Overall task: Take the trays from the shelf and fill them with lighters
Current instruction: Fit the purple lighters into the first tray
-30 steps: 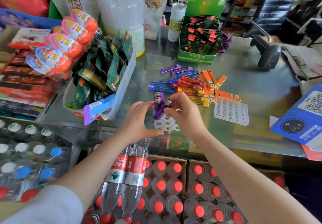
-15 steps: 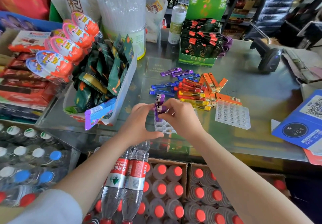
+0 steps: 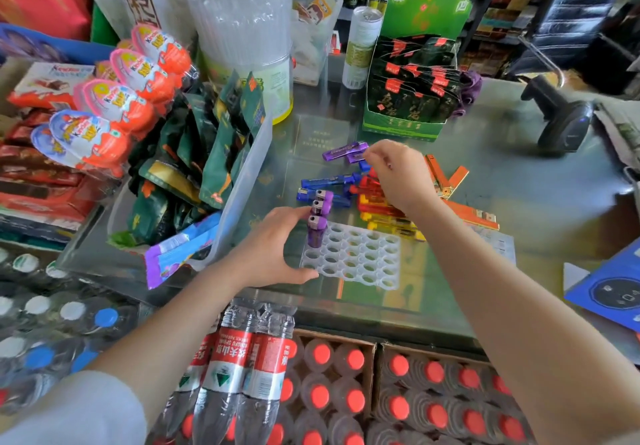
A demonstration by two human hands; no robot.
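- Moved since half a second ago: right hand (image 3: 398,176) has left the tray and reached out to the loose lighters; the third purple lighter it was seating now stands alone.
- Hidden: the right fingertips curl down over the purple lighters (image 3: 344,151) lying flat; whether they pinch one cannot be told. The second tray (image 3: 498,245) is mostly covered by the right forearm.
- Tray (image 3: 353,259): white, rows of oval sockets, on the glass counter (image 3: 519,174). Left hand (image 3: 273,249) holds its left edge, thumb on the near corner, fingers spread along the far side.
- Contents: three standing lighters (image 3: 317,230), purple with metal tops, in the column next to the left fingers; other sockets unfilled.
- Lighter pile (image 3: 377,202): blue, red, yellow and orange, lying under and beside the right palm.
- Clear bin (image 3: 242,181), left of the left fingers: dark green packets.
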